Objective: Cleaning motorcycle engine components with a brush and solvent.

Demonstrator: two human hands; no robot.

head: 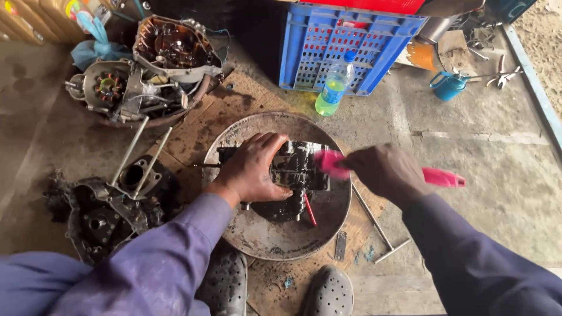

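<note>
Engine part [298,169] under left hand [252,169]; right hand [383,172] beside it grips pink brush [442,177].

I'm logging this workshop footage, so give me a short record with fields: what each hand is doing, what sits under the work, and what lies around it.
left hand: left hand steadies the black greasy engine part
right hand: right hand in a closed grip on the pink plastic brush
under the work: round dented metal pan
behind: blue plastic crate, clear bottle of green liquid
left side: grey engine casings
</note>
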